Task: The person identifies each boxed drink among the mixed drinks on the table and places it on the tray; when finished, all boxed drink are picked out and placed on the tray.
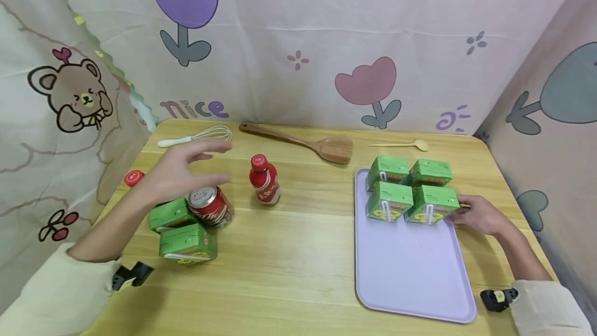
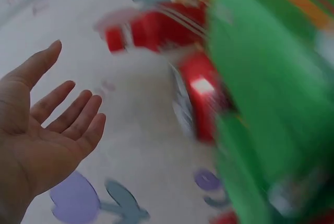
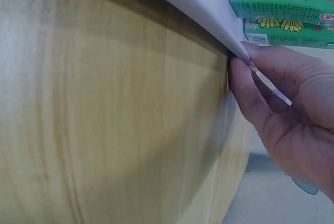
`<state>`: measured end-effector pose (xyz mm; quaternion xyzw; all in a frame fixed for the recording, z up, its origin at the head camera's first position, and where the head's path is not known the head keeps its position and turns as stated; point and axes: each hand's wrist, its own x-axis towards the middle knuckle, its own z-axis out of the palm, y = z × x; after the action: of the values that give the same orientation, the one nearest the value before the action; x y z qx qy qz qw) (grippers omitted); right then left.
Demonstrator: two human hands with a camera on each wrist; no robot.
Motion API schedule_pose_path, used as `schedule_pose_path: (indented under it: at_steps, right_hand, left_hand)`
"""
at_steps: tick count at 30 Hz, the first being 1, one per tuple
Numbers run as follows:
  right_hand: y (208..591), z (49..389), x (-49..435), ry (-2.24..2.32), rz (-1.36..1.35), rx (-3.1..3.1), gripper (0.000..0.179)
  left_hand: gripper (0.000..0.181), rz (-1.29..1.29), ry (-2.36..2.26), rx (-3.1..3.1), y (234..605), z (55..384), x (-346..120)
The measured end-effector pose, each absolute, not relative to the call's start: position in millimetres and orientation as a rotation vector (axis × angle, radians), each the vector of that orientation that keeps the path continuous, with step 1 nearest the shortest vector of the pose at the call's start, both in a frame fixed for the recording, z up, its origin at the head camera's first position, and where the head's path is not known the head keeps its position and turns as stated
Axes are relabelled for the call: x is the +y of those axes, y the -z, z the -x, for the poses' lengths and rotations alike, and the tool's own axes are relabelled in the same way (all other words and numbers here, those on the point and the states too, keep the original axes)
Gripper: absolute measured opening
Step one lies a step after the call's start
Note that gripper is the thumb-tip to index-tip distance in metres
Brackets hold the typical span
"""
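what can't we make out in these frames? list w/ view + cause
- Head: whatever is below the round red cap at far left; hidden by the bare left forearm.
- Head: fronts of the rear green box cartons; partly hidden by the front green box cartons.
- Left wrist: print on the nearest green carton; blurred, cut off by right edge.
- Right wrist: most of the lilac rectangular tray; cut off by top edge.

The tabletop (image 1: 280,263) is yellowish wood with rounded far corners, wrinkly pale cloth (image 1: 280,4) on three sides. Tulips (image 1: 368,87) behind it, cartoon bear (image 1: 81,97) left of it, big grey flower (image 1: 578,87) to its right.
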<state>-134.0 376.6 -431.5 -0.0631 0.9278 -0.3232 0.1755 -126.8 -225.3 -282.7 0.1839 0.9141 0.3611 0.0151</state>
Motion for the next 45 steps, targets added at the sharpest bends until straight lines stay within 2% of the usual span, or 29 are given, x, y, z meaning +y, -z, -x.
schedule_pose_path:
  at_steps: [8,16,23,29,45]
  right_hand:
    - [433.1,135.5,376.0,0.913,0.166,2.612,0.054]
    - [431.0,135.5,377.6,0.888,0.175,2.621,0.055]
    - [429.5,135.2,379.3,0.876,0.184,2.62,0.056]
    - [428.7,134.9,378.0,0.876,0.189,2.623,0.056]
    - [431.4,135.4,378.2,0.915,0.201,2.609,0.054]
  left_hand:
    - [0.05,-0.508,-1.019,2.926,299.8,105.8,-280.0]
    - [0.045,-0.474,-0.972,2.943,315.2,88.1,-306.1]
    - [0.043,-0.431,-1.006,2.897,334.0,79.8,-312.6]
    - [0.05,-0.346,-0.961,2.882,340.0,78.8,-315.3]
    - [0.054,-0.378,-0.861,2.953,347.8,79.8,-314.0]
